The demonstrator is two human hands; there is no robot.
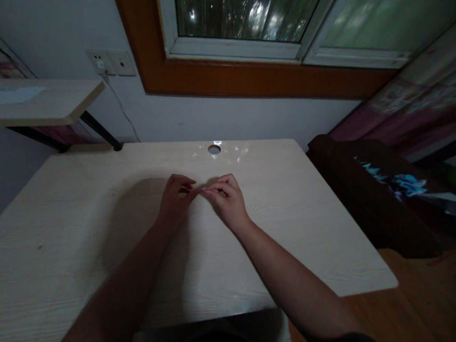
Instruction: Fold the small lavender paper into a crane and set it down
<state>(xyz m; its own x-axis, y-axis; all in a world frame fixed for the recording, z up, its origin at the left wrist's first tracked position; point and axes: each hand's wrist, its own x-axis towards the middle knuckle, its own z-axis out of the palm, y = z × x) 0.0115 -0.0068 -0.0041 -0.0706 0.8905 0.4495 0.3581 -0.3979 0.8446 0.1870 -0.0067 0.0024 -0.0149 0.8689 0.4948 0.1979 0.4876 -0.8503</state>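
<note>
My left hand and my right hand meet over the middle of a pale wooden desk. The fingers of both are curled, and their tips pinch together at one spot between the hands. What they pinch is too small and dim to make out. Both forearms reach in from the lower edge of the view. The hands cast a soft shadow on the desk to the left.
A round cable hole lies at the desk's far edge. A raised shelf stands at the left, below a wall socket. A dark bed frame with bedding is at the right, and a window is above.
</note>
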